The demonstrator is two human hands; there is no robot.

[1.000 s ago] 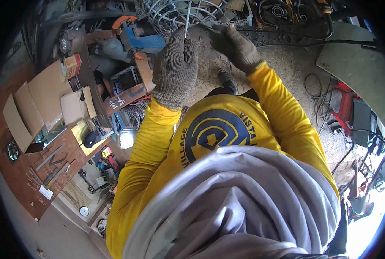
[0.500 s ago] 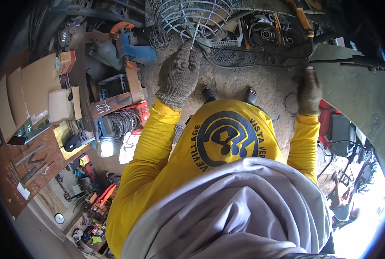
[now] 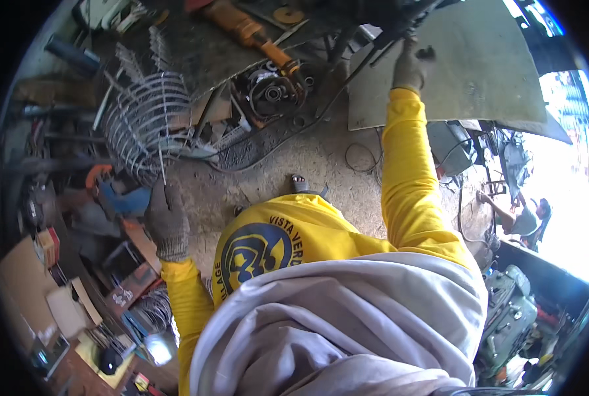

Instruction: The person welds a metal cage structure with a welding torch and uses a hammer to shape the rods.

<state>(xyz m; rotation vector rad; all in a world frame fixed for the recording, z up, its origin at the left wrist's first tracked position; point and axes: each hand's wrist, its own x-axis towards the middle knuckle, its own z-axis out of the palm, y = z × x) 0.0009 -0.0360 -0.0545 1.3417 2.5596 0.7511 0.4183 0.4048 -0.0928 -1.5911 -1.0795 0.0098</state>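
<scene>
Left fingers (image 3: 157,202) around thin rod (image 3: 162,165)

The rounded cage (image 3: 146,125) and thin rod (image 3: 163,166) look bare metal, dully shiny. Coarse, matt knit covers the left hand (image 3: 167,221) and the right hand (image 3: 409,69). The yellow shirt (image 3: 324,231) is smooth cloth, the grey wrap (image 3: 367,297) matt fabric. The floor (image 3: 337,191) looks rough, the panel (image 3: 466,72) smooth and matt.

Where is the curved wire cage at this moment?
In the head view, the wire cage is at upper left, just beyond the gloved left hand and left of the orange power tool.
</scene>
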